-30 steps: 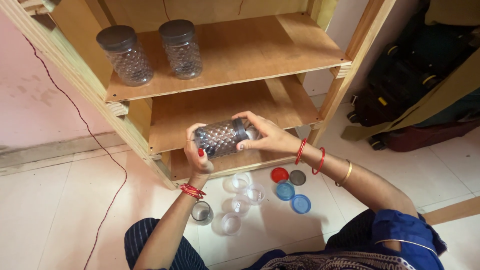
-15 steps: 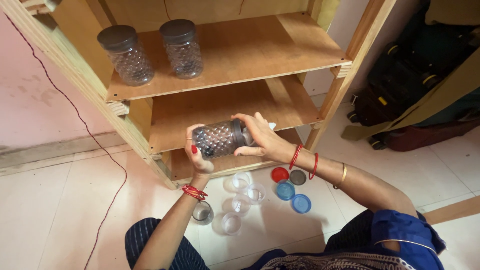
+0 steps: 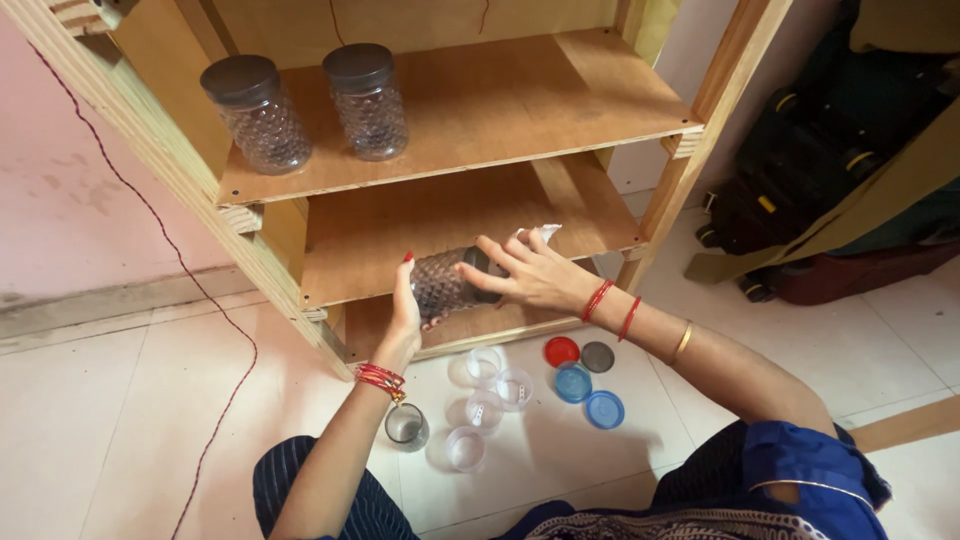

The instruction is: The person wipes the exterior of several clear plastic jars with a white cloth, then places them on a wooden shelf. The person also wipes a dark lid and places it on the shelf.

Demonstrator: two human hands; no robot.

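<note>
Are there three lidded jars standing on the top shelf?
No, only two dark-lidded jars stand on the top shelf; a third jar is held in both hands.

Both hands, left [image 3: 408,312] and right [image 3: 527,274], gripping a dimpled jar [image 3: 446,283] sideways, before a wooden shelf [image 3: 450,215]

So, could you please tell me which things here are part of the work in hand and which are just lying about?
In hand:
- jar held sideways
- left hand and right hand on it
- wooden shelf

Lying about:
- two lidded jars on the upper shelf
- loose lids
- clear cups
- bags
</note>
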